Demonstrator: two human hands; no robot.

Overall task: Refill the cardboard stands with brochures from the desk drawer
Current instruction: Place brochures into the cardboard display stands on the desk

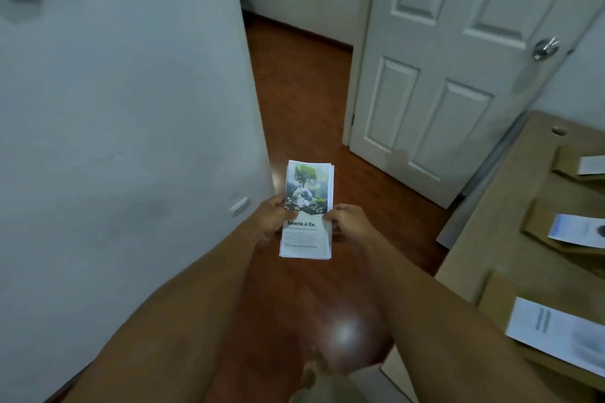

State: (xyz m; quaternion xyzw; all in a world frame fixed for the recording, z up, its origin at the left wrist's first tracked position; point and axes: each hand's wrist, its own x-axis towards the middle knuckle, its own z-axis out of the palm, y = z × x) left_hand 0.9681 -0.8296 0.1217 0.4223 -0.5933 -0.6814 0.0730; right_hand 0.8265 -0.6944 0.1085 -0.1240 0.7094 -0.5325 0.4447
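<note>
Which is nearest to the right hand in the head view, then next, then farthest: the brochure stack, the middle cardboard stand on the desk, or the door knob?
From the right hand:
1. Brochure stack, pinched at its right edge by this hand, the left hand on its other edge.
2. Middle cardboard stand, off to the right on the desk.
3. Door knob, up high to the right, on the white door.
</note>
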